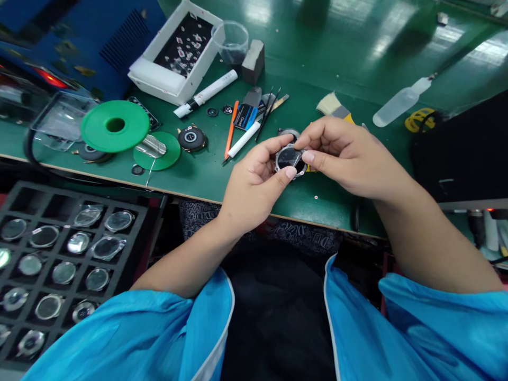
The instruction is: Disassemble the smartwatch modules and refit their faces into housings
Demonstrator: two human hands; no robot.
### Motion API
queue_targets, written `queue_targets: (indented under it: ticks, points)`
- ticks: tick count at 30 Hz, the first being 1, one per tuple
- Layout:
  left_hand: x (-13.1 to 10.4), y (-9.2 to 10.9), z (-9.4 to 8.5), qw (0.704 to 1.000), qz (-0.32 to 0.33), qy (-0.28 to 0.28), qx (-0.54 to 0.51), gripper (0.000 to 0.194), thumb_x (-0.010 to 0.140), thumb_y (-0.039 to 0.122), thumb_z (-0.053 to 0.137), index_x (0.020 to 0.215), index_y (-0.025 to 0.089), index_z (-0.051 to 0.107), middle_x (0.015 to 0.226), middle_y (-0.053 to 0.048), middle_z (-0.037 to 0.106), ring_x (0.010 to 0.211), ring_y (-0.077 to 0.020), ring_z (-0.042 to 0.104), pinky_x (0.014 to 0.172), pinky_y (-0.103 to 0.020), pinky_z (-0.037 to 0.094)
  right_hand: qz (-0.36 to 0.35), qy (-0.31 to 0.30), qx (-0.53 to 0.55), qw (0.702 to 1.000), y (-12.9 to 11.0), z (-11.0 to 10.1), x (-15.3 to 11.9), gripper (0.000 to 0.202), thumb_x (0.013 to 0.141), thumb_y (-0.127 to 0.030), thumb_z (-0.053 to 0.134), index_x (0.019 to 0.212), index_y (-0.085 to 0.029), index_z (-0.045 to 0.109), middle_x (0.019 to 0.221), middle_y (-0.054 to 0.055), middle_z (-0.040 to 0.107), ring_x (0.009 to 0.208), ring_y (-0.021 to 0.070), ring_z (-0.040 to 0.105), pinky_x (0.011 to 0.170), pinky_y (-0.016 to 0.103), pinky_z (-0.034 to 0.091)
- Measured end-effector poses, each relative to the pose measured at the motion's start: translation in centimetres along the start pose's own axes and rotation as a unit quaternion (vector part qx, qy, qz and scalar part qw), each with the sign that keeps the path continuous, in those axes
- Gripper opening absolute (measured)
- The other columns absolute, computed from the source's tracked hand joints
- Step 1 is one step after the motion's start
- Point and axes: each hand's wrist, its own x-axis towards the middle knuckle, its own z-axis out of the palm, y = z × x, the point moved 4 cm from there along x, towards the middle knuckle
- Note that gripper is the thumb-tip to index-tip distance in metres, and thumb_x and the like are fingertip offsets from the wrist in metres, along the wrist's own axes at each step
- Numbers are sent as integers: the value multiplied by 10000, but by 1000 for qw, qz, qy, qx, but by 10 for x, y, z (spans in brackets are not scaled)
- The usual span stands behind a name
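Over the front of the green bench I hold a round watch case point(286, 157) with a dark glass face and a silvery rim. My left hand point(256, 182) grips its left side between thumb and fingers. At its upper right edge, my right hand point(337, 151) has thumb and fingertips pinched close to the rim, touching the watch. A pale glint crosses the glass near the right thumb; I cannot tell whether it is film or reflection. Just behind the fingers, another dark round watch part point(289, 133) lies partly hidden on the bench.
Left of my hands lie a white pen point(245, 139), an orange stick point(232, 129), a black round watch module point(192, 138) and a green solder spool point(115, 127). A white box point(159, 79) stands behind. A foam tray point(43, 206) of watches sits lower left. A brush point(333, 105) and squeeze bottle point(400, 103) lie right.
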Motion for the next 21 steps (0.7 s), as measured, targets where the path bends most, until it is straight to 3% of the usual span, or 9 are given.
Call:
queue_targets:
  ticks: [16, 21]
  points:
    - [-1, 1, 1, 1000, -6, 0, 1, 572, 1074, 466, 983, 1593, 304, 805, 1735, -112, 788, 1596, -343, 779, 1355, -527, 663, 0, -6, 4, 1000, -2, 0, 0, 310, 1031, -470, 1009, 1131, -241, 826, 1042, 23, 793, 947, 169, 725, 860, 307, 641]
    - [-1, 0, 1, 1000, -10, 11, -6, 637, 1033, 538, 1012, 1587, 297, 811, 1705, -127, 806, 1554, -348, 802, 1325, -520, 682, 12, 0, 6, 1000, -3, 1, -1, 292, 1025, -462, 1007, 1126, -256, 827, 1039, 23, 795, 949, 177, 727, 878, 323, 650]
